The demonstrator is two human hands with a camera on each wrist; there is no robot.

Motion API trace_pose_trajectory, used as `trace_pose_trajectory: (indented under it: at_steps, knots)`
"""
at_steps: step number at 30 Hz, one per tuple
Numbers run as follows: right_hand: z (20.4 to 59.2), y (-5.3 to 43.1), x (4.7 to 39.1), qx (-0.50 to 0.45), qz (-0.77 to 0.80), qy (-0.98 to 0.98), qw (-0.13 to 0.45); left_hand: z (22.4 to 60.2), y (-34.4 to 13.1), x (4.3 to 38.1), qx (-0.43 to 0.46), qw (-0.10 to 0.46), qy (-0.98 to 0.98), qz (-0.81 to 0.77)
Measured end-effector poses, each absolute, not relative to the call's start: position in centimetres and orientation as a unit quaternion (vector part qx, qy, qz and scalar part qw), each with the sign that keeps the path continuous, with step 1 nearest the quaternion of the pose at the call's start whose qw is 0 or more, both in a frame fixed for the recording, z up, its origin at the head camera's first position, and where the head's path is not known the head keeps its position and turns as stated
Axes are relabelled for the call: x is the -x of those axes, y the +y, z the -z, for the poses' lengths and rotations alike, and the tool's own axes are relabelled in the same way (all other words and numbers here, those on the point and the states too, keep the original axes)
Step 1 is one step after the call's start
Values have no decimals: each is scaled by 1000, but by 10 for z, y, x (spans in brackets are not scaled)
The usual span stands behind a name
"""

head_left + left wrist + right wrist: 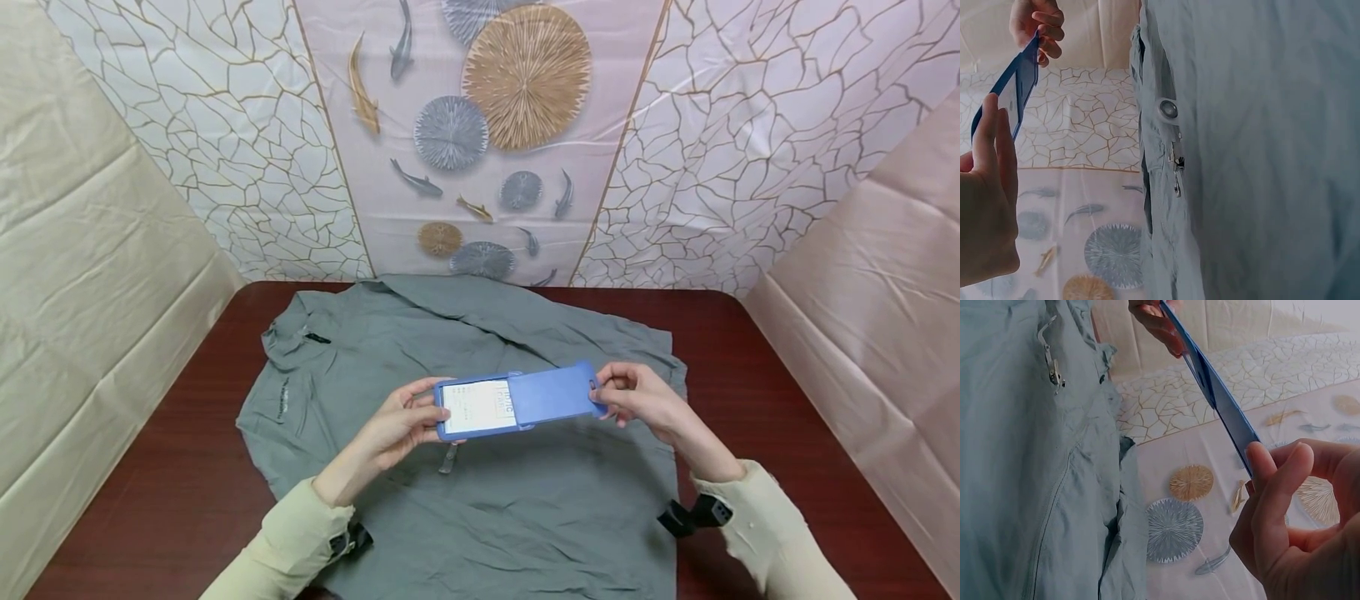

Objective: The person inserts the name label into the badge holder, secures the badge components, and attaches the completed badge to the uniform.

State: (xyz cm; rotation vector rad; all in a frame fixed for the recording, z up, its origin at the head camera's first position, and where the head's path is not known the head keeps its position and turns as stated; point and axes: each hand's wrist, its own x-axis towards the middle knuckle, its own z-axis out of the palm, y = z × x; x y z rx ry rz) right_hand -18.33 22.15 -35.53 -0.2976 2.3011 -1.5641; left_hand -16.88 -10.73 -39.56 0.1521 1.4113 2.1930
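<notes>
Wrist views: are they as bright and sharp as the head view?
Head view is brightest, though small print on the white card is unreadable; left wrist view is dimmer, its grey garment blurred toward the right; right wrist view also dim, the right hand shaded.

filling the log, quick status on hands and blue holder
Left hand and right hand grip opposite ends of blue holder. White card exposed. Nothing visibly blocking.

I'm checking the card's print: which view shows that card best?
The head view: the white card faces the camera, print showing. The left wrist view shows only a pale slanted strip; in the right wrist view, no card is clear.
</notes>
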Motion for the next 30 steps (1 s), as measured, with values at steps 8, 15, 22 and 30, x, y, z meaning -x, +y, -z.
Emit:
trace_pose_trajectory:
  at_steps: [8, 15, 22, 30]
  knots:
    - [358, 220, 184, 110, 565, 797, 184, 396, -108, 169, -56, 259, 523, -810]
    - [359, 219, 182, 143, 571, 790, 169, 395, -109, 170, -51, 270, 512, -814]
    - [362, 218, 184, 184, 569, 781, 180, 394, -106, 170, -62, 288, 502, -813]
    - [363, 198, 180, 195, 543, 792, 198, 387, -91, 169, -86, 315, 490, -808]
